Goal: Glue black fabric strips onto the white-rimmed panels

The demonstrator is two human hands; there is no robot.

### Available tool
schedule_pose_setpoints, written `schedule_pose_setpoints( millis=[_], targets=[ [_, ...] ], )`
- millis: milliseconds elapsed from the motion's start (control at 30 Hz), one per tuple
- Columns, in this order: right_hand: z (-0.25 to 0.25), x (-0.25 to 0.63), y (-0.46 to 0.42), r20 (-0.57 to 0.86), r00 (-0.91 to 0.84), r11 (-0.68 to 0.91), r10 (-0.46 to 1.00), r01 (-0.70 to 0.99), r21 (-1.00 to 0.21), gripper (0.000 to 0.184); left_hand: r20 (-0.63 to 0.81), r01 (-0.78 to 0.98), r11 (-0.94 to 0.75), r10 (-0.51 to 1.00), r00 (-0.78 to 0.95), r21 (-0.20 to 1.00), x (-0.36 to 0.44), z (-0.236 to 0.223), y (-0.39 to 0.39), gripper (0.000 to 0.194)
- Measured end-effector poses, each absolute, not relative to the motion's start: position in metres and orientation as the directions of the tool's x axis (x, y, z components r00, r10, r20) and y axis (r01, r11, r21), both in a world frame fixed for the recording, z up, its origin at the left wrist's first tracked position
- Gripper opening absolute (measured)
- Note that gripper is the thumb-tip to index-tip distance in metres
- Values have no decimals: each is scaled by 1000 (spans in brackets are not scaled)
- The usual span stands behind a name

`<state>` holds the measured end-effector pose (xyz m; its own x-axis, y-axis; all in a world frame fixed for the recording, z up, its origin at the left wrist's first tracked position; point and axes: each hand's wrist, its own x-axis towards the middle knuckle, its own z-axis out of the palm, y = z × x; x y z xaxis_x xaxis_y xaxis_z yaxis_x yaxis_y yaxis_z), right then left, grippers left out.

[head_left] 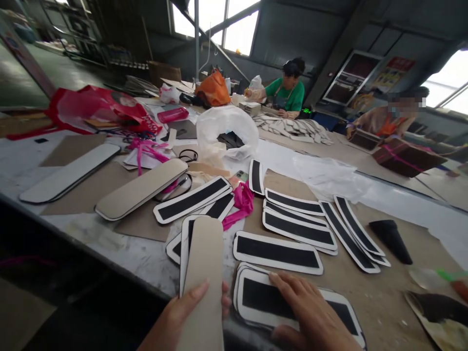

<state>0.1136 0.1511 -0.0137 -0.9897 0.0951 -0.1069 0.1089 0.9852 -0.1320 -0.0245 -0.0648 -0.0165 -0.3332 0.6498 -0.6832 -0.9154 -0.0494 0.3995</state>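
Observation:
My left hand (183,314) grips a long beige board strip (204,273) near the table's front edge, thumb on top and fingers wrapped round its side. Lying flat on a small stack of white-edged black pieces (263,300) just to the right is my right hand (314,317), its fingers stretched out. More of these black-and-white strips (278,252) lie spread over the table ahead, some overlapping. A pink ribbon (239,202) lies among them.
Other beige strips (141,189) and a white one (69,173) lie to the left. A white plastic bag (226,129), red bag (95,109) and black cone (391,239) sit on the table. Two people work at the far end.

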Motion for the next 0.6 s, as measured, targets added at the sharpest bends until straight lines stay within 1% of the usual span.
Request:
schedule_pose_setpoints(
  millis=[67,133,200,233,300,333,400,433,467,533,600],
  targets=[
    [-13,116,155,-55,-997,988,47,55,-144,67,-697,-911,-27,634,-335,412,-22,-17,-63,38],
    [-6,115,157,26,-999,985,44,39,-167,63,-694,-897,-8,631,-346,441,-21,-17,-63,38],
    [7,109,156,82,-988,966,131,108,-235,57,-670,-874,2,644,-370,485,-20,-15,-62,40],
    [15,103,153,80,-976,939,205,172,-299,56,-648,-858,-4,653,-391,514,-19,-15,-62,41],
    [31,87,139,-4,-937,825,348,308,-474,56,-590,-812,-35,669,-452,582,-16,-16,-60,48],
    [37,78,130,-67,-920,744,386,353,-567,57,-549,-785,-64,680,-486,616,-14,-18,-58,53],
    [47,56,109,-150,-909,600,388,373,-708,60,-451,-743,-145,714,-536,653,-10,-21,-54,64],
    [49,46,99,-171,-911,560,374,369,-742,62,-409,-739,-179,737,-538,650,-8,-23,-52,69],
    [51,37,90,-181,-916,545,357,362,-757,64,-384,-747,-199,757,-528,635,-6,-25,-50,72],
    [51,24,79,-181,-930,586,320,345,-733,66,-386,-776,-200,776,-498,598,-5,-26,-49,72],
    [49,20,80,-175,-947,678,269,316,-664,57,-427,-792,-170,766,-480,587,-8,-26,-51,63]
  ],
)
